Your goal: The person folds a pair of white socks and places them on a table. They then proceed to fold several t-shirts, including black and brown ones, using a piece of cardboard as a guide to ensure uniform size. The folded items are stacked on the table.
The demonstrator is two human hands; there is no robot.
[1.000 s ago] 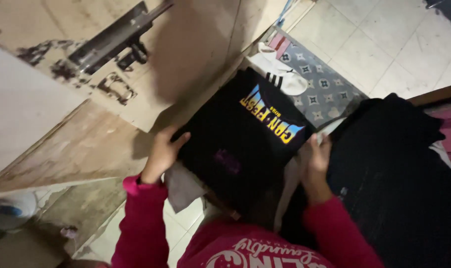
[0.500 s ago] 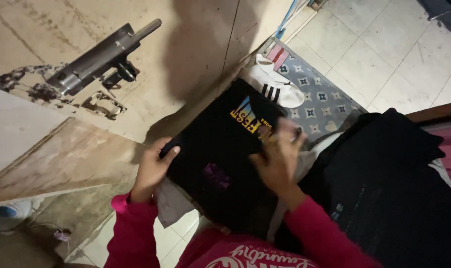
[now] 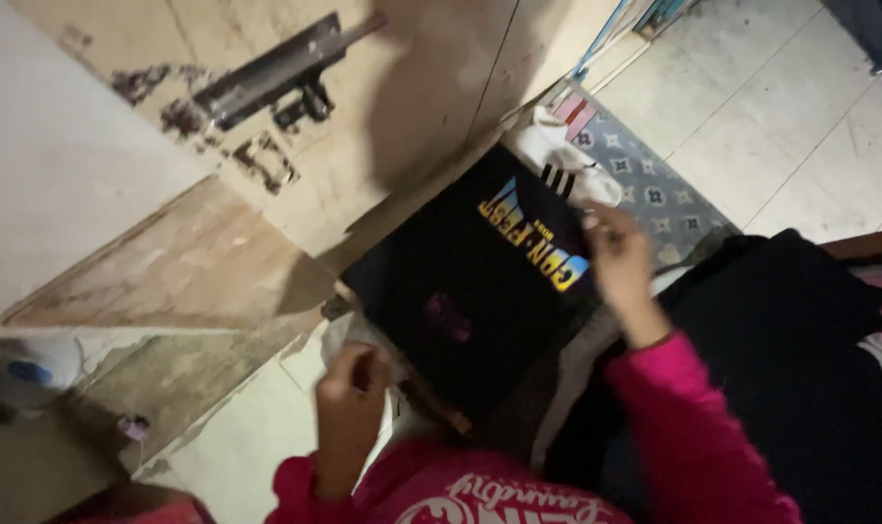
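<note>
The black printed shirt (image 3: 480, 281) is held flat above the floor, just in front of the worn wooden door (image 3: 363, 126). The left hand (image 3: 349, 393) pinches its near corner together with a pale cloth (image 3: 359, 335); the right hand (image 3: 616, 257) grips the far edge by the coloured print. The hands are well apart. The left hand's doubled pinch looks weak, so that corner could slip and the shirt sag toward the white sock (image 3: 562, 160) beyond it.

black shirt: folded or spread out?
Folded: the black shirt is a compact rectangle, the left hand and right hand at opposite corners.
</note>
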